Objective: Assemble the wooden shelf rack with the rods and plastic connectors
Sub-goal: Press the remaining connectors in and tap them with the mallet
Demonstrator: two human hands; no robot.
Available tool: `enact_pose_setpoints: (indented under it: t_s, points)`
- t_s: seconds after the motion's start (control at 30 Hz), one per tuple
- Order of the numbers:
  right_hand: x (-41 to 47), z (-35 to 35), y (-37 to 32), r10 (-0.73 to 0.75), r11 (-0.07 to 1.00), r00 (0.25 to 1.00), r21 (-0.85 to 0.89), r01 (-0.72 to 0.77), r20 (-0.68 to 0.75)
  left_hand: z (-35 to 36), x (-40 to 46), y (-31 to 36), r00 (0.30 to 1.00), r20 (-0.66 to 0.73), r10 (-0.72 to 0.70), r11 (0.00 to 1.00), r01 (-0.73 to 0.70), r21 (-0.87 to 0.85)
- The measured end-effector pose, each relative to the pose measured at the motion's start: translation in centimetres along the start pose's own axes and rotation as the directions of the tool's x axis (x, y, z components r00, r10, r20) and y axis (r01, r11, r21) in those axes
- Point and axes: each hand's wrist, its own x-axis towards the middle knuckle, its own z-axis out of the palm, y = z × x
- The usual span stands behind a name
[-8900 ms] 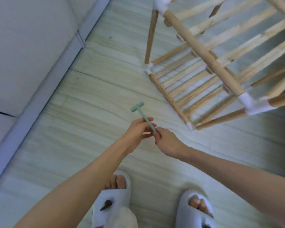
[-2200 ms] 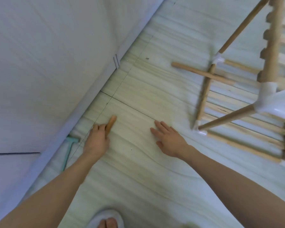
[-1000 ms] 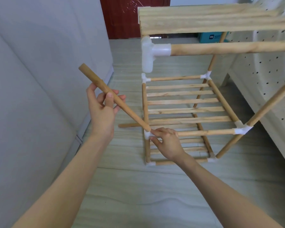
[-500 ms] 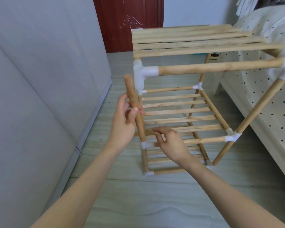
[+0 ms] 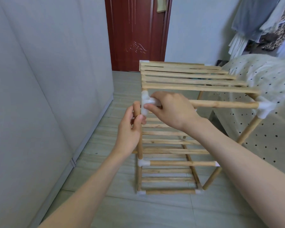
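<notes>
An upright rod (image 5: 139, 139) at the rack's (image 5: 187, 79) near-left corner is gripped by the left hand (image 5: 130, 130); the white connector (image 5: 146, 104) above is pinched by the right hand (image 5: 173, 109).

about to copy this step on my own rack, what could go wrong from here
1. The rod top sits beside the connector, not under its socket; pushing now could jam or miss.
2. The left hand fingers lie close under the connector and might get pinched.
3. The right hand pulling the connector could loosen the top rail.
</notes>
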Motion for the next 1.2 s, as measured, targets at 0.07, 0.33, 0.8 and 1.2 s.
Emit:
enact_pose_setpoints:
  t_s: [0.07, 0.33, 0.8, 1.2]
  points:
    - [0.5, -0.2, 0.2, -0.008, 1.000, 1.000, 0.021, 0.008, 0.008, -0.1, 0.1, -0.3, 1.000, 0.008, 0.001, 0.999, -0.001, 0.032]
    - [0.7, -1.4, 0.7, -0.016, 0.985, 0.996, 0.171, 0.031, -0.091, 0.3, 0.5, -0.2, 0.992, 0.116, -0.043, 0.998, 0.038, 0.046]
    - [0.6, -1.8, 0.7, -0.010, 0.983, 1.000, 0.185, 0.014, -0.019, 0.0, 0.2, 0.5, 0.984, 0.170, -0.051, 0.998, 0.047, 0.028]
    - [0.4, -1.2, 0.1, -0.006, 0.987, 0.996, 0.158, -0.008, 0.088, -0.8, -0.1, -0.3, 0.963, 0.240, -0.120, 0.988, 0.139, -0.065]
